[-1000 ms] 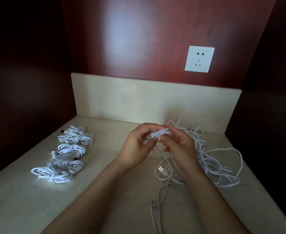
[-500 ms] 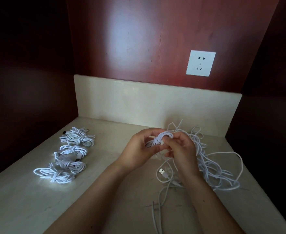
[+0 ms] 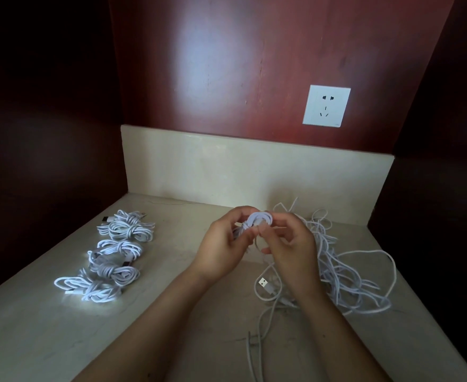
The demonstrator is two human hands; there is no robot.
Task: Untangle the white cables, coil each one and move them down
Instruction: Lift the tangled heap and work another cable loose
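Cable coil (image 3: 259, 219) was held between both sets of fingers: left hand (image 3: 224, 245) curled round its left side, right hand (image 3: 291, 244) pinching the wrap. Judged light, limp, springy; best gripped across the bundled middle. Loose tangle (image 3: 345, 271) lay right of the right fingers.

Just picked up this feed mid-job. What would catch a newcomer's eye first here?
Mid-view, the left hand and right hand pinch a small coil of white cable above the pale counter. To their right sprawls a loose tangle of white cables; on the left lies a brightly lit row of finished bundles. A white wall socket sits on the red panel behind.
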